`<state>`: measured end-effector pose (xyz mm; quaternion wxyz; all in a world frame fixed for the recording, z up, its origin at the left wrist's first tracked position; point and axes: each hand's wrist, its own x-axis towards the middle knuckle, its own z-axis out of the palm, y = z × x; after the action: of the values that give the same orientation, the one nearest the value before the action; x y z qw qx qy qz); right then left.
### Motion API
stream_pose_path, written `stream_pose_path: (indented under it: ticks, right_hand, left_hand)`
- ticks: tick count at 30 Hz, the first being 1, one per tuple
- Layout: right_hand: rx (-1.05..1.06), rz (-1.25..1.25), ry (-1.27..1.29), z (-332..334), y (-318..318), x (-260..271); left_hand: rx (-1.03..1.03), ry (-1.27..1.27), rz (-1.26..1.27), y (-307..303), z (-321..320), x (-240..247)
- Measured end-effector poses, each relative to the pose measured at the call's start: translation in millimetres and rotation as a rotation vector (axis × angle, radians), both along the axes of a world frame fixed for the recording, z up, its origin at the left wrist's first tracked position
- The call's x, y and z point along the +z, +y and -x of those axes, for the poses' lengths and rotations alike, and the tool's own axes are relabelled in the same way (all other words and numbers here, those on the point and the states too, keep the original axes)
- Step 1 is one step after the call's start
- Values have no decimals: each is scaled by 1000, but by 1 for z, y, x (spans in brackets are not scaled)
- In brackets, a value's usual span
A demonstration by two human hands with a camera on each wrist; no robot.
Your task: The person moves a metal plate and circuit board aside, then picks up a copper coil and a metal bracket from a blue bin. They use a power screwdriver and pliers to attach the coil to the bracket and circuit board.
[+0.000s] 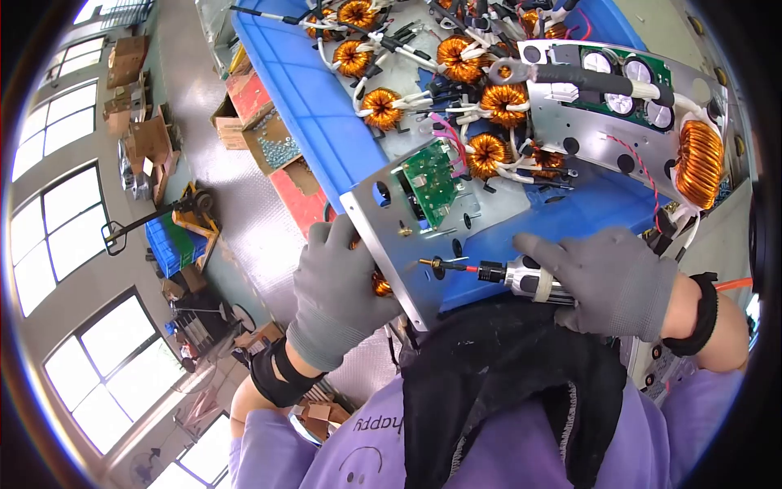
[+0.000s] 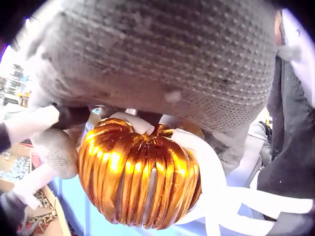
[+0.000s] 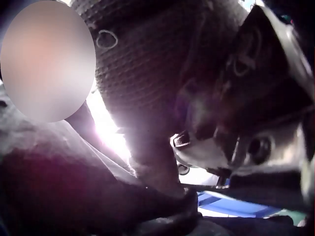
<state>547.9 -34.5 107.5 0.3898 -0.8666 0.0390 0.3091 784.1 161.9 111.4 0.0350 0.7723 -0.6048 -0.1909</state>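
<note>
In the head view, my gloved right hand grips a silver electric screwdriver, its index finger stretched along the top. The driver's bit points left, and a brass-coloured screw with a black washer sits at its tip, close over an upright metal plate. My gloved left hand is on the other side of the plate, holding a copper-wound toroidal coil against it. White sleeved leads come off the coil. A green circuit board is mounted on the plate's near face.
A blue bin holds several toroidal coils with white leads. Another metal plate with capacitors and a large coil rests at the right. A cardboard box of small hardware lies beyond the bin. A pallet jack stands on the floor.
</note>
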Motion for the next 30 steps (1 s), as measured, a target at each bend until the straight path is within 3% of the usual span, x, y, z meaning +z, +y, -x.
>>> stream_pose_path:
  ticks: [2,10,25,30]
  right_hand:
    - [6,5,18,6,-2,1]
    - [-82,1,41,30,-4,-4]
    - [-115,27,-39,23,-1,-1]
    - [-264,-8,-128,13,7,1]
  left_hand:
    - [-31,-146,-39,-14,8,1]
    - [-64,-228,11,-31,12,-4]
    - [34,-264,162,6,4,-28]
    - [65,-251,127,27,-7,-38]
